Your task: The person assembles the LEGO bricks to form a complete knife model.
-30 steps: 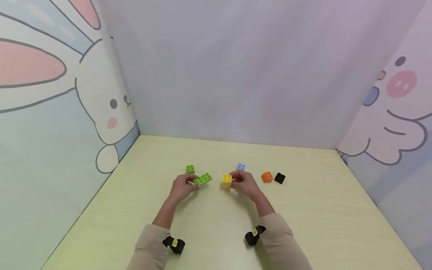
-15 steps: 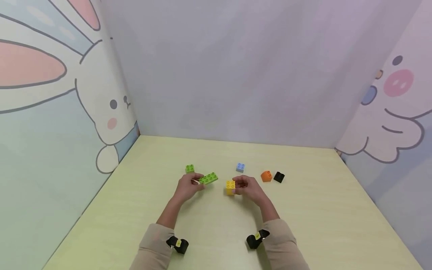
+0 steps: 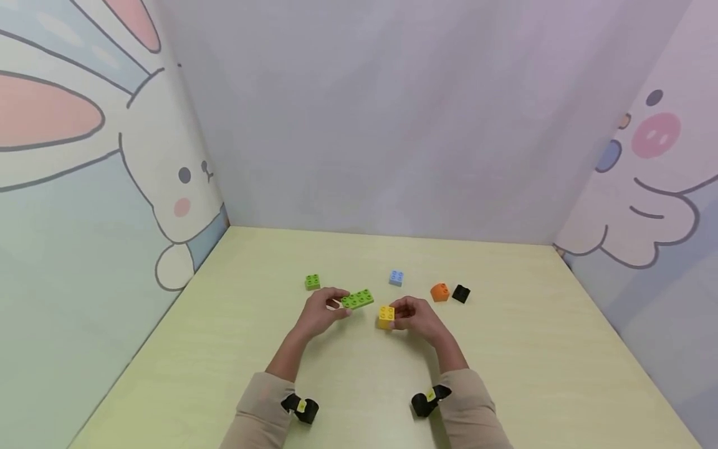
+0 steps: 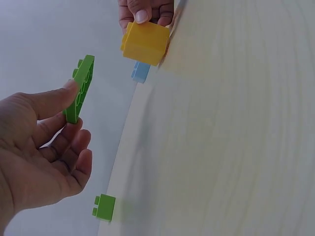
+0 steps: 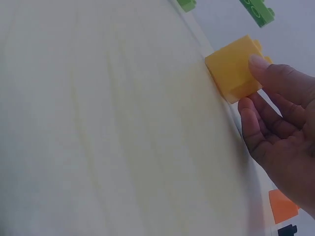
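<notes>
My left hand (image 3: 321, 312) pinches one end of a flat green building plate (image 3: 358, 299), two studs wide. In the left wrist view the plate (image 4: 80, 88) is off the table, its hollow underside partly showing. A yellow building brick (image 3: 386, 317) is pinched by my right hand (image 3: 419, 318), studs up, just right of and nearer than the plate. In the right wrist view, thumb and fingers grip one side of the yellow brick (image 5: 234, 69); whether it touches the table is hard to tell. The plate and the yellow brick are apart.
Behind the left hand stands a small green brick (image 3: 312, 282). A light blue brick (image 3: 396, 278) sits farther back in the middle. Right of the right hand lie an orange curved brick (image 3: 440, 292) and a black piece (image 3: 461, 294). A curtain wall (image 3: 381, 125) closes off the table's back.
My left hand has carried the green plate to the right. The right hand has brought the yellow brick nearer and slightly right, uncovering the light blue brick.
</notes>
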A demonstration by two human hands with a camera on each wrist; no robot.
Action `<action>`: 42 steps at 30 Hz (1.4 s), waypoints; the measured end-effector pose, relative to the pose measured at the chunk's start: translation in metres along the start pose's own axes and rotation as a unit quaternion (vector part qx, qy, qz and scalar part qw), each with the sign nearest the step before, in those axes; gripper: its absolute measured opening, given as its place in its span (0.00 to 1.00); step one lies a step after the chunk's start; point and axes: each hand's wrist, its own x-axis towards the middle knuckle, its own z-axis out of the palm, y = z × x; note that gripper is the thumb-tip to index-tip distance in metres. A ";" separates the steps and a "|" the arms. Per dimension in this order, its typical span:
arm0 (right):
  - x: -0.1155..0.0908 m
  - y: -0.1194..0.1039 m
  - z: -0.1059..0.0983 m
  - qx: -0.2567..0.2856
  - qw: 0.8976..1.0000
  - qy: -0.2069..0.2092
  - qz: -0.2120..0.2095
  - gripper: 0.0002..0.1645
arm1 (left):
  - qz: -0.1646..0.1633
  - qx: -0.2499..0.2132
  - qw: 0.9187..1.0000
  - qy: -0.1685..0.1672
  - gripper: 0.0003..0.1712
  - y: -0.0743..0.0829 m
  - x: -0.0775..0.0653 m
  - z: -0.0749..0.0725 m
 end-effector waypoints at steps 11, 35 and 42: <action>0.001 0.007 -0.002 0.001 1.000 -0.008 -0.005 0.21 | 0.010 0.001 1.000 -0.025 0.19 0.004 0.003 0.010; 0.002 0.010 -0.007 0.017 0.999 -0.033 -0.013 0.18 | 0.039 -0.035 0.995 -0.080 0.18 0.010 0.011 0.036; 0.003 0.015 -0.007 0.017 0.999 -0.038 -0.021 0.19 | 0.048 -0.040 0.993 -0.098 0.18 0.009 0.012 0.046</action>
